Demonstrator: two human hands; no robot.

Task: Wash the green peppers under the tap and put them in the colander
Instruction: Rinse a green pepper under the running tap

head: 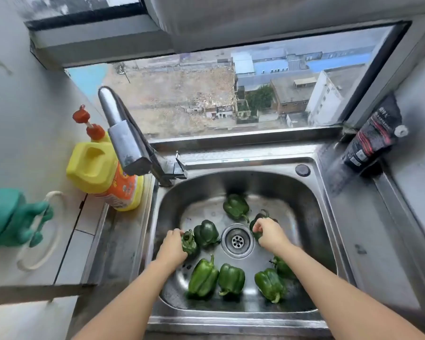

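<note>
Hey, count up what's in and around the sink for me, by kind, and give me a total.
Green peppers in the sink: 8 (one in the left hand, one in the right hand)
Yellow detergent jugs: 1
Black pouches: 1
Taps: 1
Total: 11
</note>
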